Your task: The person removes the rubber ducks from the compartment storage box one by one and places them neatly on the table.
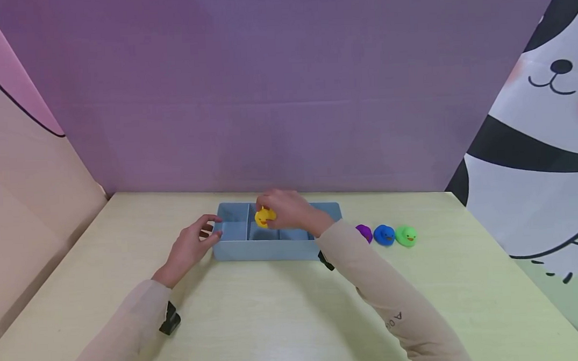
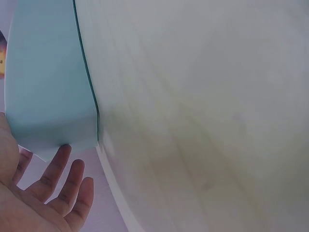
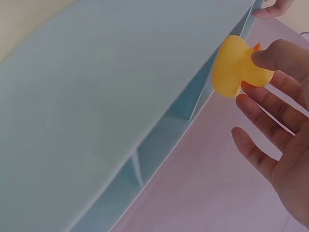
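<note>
Over the grey-blue divided box [image 1: 268, 251], my right hand [image 1: 287, 209] pinches a yellow rubber duck [image 1: 263, 218] between thumb and fingers. The right wrist view shows the duck [image 3: 231, 65] above the box rim, with the other fingers spread loosely below it. My left hand [image 1: 190, 248] is at the box's left end, its fingertips against the end wall and rim. Seen from the left wrist, its fingers [image 2: 57, 169] are loosely extended, one tip touching the box wall [image 2: 53, 87].
Right of the box a purple duck [image 1: 364, 232], partly hidden by my right sleeve, a blue duck [image 1: 384, 235] and a green duck [image 1: 406, 236] stand in a row on the pale wooden table [image 1: 256, 316]. A purple backdrop [image 1: 275, 95] rises behind the table's far edge.
</note>
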Available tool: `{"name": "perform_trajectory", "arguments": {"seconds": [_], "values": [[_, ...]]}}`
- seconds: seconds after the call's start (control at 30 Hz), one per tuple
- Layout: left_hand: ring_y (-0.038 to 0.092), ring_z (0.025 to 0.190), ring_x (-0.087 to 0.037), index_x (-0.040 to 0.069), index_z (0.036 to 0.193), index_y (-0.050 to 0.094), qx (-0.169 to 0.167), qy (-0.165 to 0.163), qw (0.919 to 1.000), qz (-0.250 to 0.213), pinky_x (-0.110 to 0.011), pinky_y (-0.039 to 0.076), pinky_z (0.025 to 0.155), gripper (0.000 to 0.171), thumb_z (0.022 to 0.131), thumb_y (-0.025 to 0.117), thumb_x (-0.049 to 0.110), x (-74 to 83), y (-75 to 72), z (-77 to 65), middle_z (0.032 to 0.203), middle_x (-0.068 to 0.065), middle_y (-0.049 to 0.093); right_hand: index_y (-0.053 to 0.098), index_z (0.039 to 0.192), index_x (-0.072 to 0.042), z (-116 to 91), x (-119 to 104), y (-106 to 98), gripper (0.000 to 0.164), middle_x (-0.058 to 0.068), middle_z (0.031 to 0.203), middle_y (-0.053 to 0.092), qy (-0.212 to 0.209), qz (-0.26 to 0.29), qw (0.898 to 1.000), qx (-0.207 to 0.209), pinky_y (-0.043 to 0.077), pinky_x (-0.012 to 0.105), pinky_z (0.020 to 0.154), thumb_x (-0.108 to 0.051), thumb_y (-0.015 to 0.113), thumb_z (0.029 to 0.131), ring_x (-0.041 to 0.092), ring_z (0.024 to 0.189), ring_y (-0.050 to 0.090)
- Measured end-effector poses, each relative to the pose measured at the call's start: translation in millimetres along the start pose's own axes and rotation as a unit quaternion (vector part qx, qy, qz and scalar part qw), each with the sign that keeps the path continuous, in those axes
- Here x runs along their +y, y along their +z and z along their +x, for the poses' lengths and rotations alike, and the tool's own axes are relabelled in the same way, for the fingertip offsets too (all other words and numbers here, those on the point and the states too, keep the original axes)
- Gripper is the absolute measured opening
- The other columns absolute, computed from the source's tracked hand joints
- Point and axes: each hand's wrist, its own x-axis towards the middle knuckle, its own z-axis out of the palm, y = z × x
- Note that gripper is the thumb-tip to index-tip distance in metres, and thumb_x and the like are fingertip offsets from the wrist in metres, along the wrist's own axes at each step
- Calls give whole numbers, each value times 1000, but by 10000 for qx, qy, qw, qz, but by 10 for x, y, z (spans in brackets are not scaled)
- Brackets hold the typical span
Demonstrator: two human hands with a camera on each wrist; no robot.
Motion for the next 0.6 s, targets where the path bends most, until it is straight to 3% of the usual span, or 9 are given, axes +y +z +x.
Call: {"name": "perform_trajectory", "arguments": {"seconds": [0.6], "values": [[60,97,-27,15,124,50,-49,-34,10000,5,-41,51,78,35,90,56,24,10,-13,-12,108,-13,62,61,105,-15,-333,276,-102,27,-2,102,61,264,453,9986,13,50,31,75,-18,69,79,19,93,57]]}}
